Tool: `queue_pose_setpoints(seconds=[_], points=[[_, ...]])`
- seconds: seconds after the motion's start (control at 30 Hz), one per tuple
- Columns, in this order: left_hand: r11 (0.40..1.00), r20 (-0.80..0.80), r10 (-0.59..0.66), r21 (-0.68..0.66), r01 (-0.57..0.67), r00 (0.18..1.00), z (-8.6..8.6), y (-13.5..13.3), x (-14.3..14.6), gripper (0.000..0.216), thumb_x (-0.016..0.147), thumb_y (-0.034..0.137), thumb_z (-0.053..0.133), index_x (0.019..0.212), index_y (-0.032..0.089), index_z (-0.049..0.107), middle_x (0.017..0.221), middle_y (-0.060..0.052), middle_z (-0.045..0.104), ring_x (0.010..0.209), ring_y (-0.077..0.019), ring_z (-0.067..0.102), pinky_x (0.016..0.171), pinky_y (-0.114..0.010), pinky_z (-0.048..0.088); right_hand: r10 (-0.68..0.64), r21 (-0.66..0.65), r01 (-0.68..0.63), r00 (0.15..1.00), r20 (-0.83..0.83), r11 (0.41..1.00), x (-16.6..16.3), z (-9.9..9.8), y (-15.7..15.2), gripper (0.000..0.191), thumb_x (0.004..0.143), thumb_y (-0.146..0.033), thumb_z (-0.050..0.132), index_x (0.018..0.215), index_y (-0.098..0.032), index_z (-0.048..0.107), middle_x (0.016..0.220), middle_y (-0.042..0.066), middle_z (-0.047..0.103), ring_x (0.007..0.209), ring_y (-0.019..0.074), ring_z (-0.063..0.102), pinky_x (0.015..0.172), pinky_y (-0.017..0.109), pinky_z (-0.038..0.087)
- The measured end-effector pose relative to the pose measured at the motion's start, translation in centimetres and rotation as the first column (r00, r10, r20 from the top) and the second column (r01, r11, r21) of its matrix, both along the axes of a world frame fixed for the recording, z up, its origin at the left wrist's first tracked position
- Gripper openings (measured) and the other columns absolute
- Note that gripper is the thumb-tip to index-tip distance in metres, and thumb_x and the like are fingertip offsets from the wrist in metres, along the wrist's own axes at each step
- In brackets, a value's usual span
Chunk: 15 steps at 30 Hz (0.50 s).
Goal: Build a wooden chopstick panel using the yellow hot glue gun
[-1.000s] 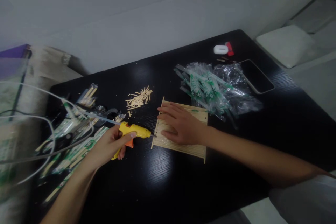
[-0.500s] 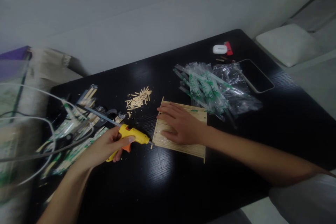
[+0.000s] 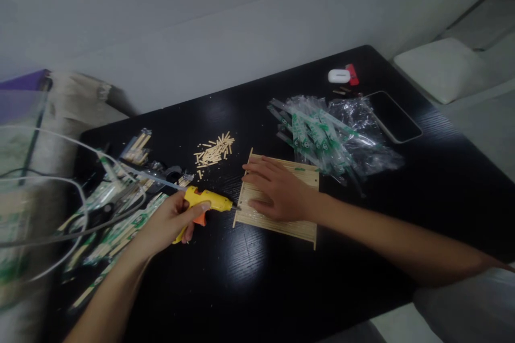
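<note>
Head view: right hand (image 3: 281, 193) partly hides the stick panel (image 3: 284, 226).

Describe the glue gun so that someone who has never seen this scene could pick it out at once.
Start at the black table and find the flat panel of thin wooden sticks near its middle. Just left of it, in the left grip, is the glue gun. Its bright yellow body and orange trigger set it apart from the pale short sticks and green-printed packets.
</note>
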State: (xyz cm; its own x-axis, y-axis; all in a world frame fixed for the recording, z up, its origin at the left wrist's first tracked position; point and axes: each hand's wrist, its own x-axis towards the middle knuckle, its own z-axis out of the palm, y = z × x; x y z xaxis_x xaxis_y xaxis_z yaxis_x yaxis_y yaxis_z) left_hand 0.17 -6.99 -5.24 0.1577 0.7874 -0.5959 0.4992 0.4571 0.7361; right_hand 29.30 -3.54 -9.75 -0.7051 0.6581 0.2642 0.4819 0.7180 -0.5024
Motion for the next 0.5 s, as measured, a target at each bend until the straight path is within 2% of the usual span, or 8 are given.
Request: queue_pose_setpoints(seconds=[0.17,0.5], points=[[0.998,-0.013,0.054,0.044,-0.054,0.998,-0.44,-0.25,0.33,0.043,0.087,0.062,0.066,0.084,0.02,0.057,0.041,0.005,0.056,0.034,-0.0112,0.05,0.037,-0.019,0.035,0.0,-0.009,0.0,1.0,-0.013,1.0,0.01,-0.03,0.0,0.045,0.095,-0.037,0.062,0.135,-0.016,0.058,0.149,0.018,0.055,0.145,0.0309,0.045,0.124,0.057,0.031],[0.996,-0.009,0.09,0.029,-0.089,0.996,-0.62,-0.19,0.58,0.044,0.085,0.063,0.067,0.086,0.02,0.055,0.042,0.005,0.057,0.035,-0.0112,0.051,0.037,-0.019,0.034,-0.002,0.004,0.002,1.0,-0.01,1.0,-0.05,-0.02,-0.03,0.045,0.095,-0.036,0.063,0.133,-0.013,0.06,0.148,0.019,0.055,0.145,0.0306,0.045,0.125,0.054,0.03]])
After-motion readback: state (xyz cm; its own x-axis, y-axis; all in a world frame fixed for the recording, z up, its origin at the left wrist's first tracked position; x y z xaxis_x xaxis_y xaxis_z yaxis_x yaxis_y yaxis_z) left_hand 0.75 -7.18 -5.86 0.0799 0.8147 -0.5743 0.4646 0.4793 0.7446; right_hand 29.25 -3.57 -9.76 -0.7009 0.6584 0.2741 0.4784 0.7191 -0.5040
